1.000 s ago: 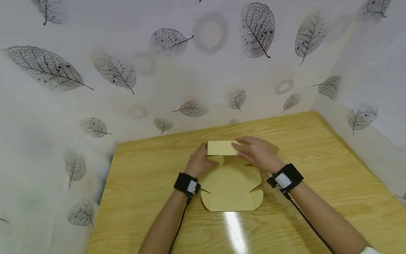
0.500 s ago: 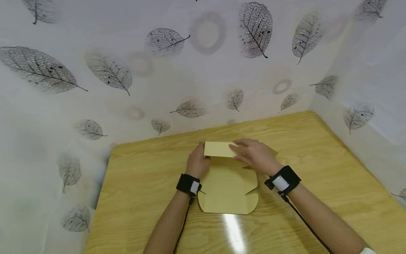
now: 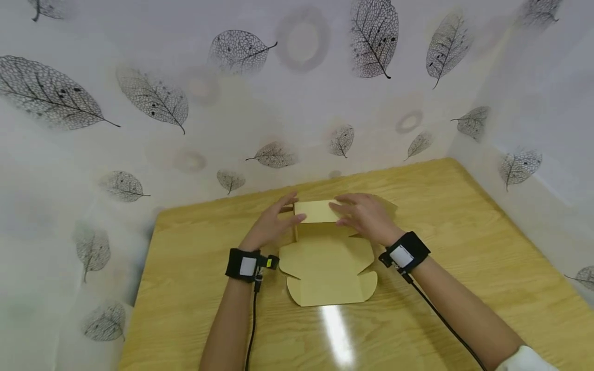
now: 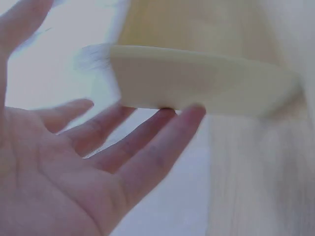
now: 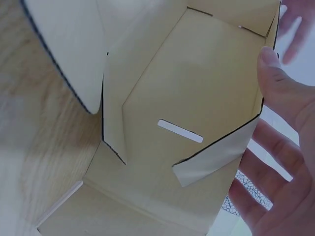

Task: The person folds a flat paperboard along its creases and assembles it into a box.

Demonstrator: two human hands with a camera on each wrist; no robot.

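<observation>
A partly folded cardboard box (image 3: 329, 265) lies on the table, its far wall (image 3: 315, 212) raised and its near flaps flat. My right hand (image 3: 371, 219) grips that wall toward its right end. In the right wrist view, the thumb (image 5: 273, 73) lies over the wall's edge, with the other fingers behind it. My left hand (image 3: 271, 221) is at the wall's left end, fingers and thumb spread. The left wrist view is blurred; fingertips (image 4: 194, 115) reach the lower edge of a cardboard panel (image 4: 192, 81), and whether they touch it is unclear.
The wood-grain table (image 3: 199, 257) runs back to a wall (image 3: 195, 129) covered in leaf print, which also rises at left and right. Black wrist straps with cables (image 3: 252, 324) sit on both forearms. The box's base has a narrow slot (image 5: 166, 124).
My left hand has let go of the box's left end and moved left, its fingers spreading. My right hand keeps its hold on the raised wall.
</observation>
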